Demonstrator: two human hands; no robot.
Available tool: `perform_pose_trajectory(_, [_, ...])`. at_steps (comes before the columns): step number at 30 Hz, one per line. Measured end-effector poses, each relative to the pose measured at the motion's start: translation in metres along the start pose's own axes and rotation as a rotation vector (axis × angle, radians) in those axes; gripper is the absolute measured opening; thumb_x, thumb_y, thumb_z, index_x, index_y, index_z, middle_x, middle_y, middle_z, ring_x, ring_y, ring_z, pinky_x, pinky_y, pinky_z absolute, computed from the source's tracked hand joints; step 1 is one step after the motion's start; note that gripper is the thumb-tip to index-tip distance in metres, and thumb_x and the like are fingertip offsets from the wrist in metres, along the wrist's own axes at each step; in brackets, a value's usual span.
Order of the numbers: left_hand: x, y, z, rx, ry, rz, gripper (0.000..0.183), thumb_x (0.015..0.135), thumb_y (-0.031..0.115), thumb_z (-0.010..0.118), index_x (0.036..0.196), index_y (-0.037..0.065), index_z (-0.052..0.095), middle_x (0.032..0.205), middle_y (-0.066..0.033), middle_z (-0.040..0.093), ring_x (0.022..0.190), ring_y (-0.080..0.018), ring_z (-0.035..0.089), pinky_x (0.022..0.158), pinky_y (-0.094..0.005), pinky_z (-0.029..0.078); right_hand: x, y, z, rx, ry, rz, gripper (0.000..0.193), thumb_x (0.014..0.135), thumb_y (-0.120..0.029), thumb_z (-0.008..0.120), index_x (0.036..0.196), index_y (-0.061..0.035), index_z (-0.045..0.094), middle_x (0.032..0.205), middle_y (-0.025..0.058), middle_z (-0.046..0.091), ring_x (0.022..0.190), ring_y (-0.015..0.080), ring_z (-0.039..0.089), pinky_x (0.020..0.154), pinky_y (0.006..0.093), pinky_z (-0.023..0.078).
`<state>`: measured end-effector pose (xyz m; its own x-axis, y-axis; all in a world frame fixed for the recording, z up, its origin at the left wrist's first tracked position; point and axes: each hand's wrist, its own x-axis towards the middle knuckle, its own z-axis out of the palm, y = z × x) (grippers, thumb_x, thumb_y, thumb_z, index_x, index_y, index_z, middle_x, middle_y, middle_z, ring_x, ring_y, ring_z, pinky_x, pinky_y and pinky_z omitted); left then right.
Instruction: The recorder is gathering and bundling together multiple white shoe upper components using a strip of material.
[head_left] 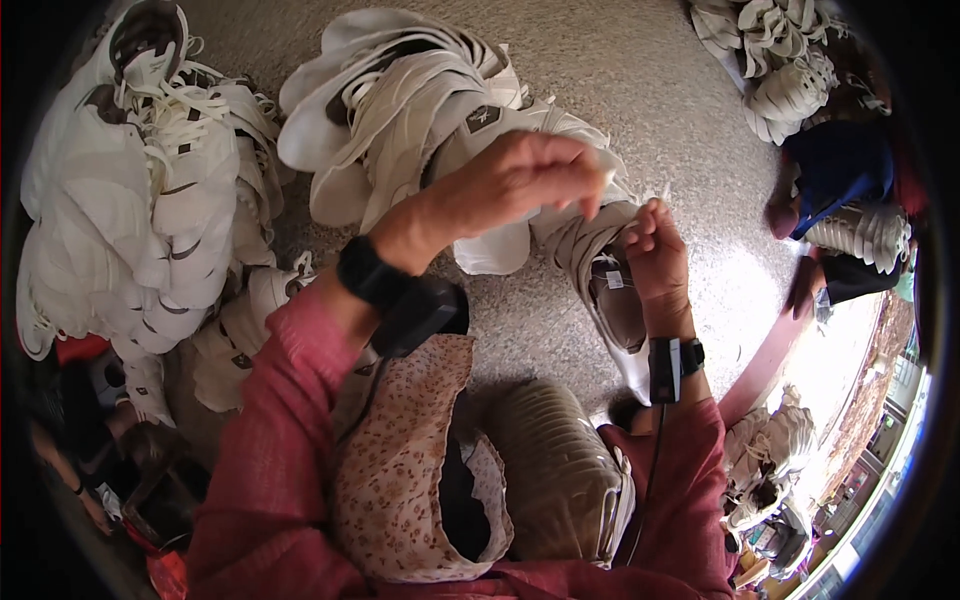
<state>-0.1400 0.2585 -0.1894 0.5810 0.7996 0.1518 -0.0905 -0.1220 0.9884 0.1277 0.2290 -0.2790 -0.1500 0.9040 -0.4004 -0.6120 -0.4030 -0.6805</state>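
Observation:
My left hand (520, 178) is raised over the far row of pale shoe uppers (400, 140), its fingers bent together in a pinch. What sits at its fingertips is too small and blurred to name. My right hand (660, 262) is closed, fingers curled, beside a beige shoe (612, 285) with a dark lining and a white label inside. Thin whitish lace ends (655, 192) show between the two hands; whether either hand grips them is unclear. More shoe uppers lie nested and overlapping under and beyond the left hand.
A large heap of white laced uppers (150, 210) stands at the left. Floral cloth (400, 470) and a stacked beige bundle (555, 470) lie close to me. Other people sit at the right, one in dark blue clothing (850, 170), among more shoe bundles (790, 95). Another person's arm (65, 465) shows lower left.

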Motion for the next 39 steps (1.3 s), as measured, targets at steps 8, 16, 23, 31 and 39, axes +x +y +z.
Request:
perform_pose_trajectory(8, [-0.185,-0.016,-0.054,-0.113,0.319,-0.452,0.022,0.094,0.022,0.053,0.085,0.003,0.058,0.069,0.0016,0.051,0.063,-0.0075,0.045,0.06,-0.0226,0.038,-0.053,-0.024,-0.033,0.087,-0.271,-0.074,0.015,0.093,-0.012,0.051,0.079,-0.0066,0.051,0.059,-0.0016,0.043,0.048,0.0072,0.038,0.048,0.0232,0.035])
perform_pose_trajectory(16, [-0.203,-0.033,-0.019,0.631,0.37,-0.502,0.011,0.087,0.011,0.058,0.084,0.002,0.062,0.078,-0.0055,0.06,0.073,-0.0174,0.056,0.067,-0.0288,0.044,-0.071,0.065,-0.146,-0.818,0.118,-0.009,0.022,0.092,-0.016,0.049,0.105,-0.0004,0.056,0.076,0.0108,0.064,0.057,0.0185,0.06,0.048,0.03,0.048])
perform_pose_trajectory(23, [-0.152,-0.038,0.006,0.932,0.145,0.036,0.006,0.077,0.012,0.066,0.082,0.008,0.065,0.082,-0.0027,0.062,0.086,-0.0221,0.056,0.074,-0.0333,0.043,-0.086,0.059,-0.09,-0.565,0.476,0.13,0.024,0.091,-0.019,0.046,0.094,0.0012,0.059,0.07,0.0099,0.061,0.056,0.0179,0.058,0.051,0.028,0.046])
perform_pose_trajectory(31, [-0.1,-0.024,0.029,0.026,-0.135,-0.403,0.017,0.092,0.015,0.056,0.086,0.001,0.062,0.066,-0.0043,0.056,0.059,-0.0124,0.054,0.057,-0.0267,0.043,-0.099,0.033,-0.028,-0.749,0.465,-0.281,0.018,0.096,-0.018,0.051,0.087,-0.0028,0.054,0.065,0.0003,0.051,0.055,0.0068,0.046,0.049,0.0219,0.038])
perform_pose_trajectory(39, [-0.039,-0.017,0.073,-0.132,-0.232,-0.162,0.016,0.094,0.014,0.054,0.089,-0.001,0.06,0.074,-0.0043,0.063,0.071,-0.0132,0.059,0.065,-0.0278,0.047,-0.098,0.049,0.025,-0.75,0.061,0.056,0.015,0.091,-0.01,0.052,0.099,-0.0013,0.061,0.066,0.0002,0.059,0.056,0.0054,0.052,0.051,0.02,0.042])
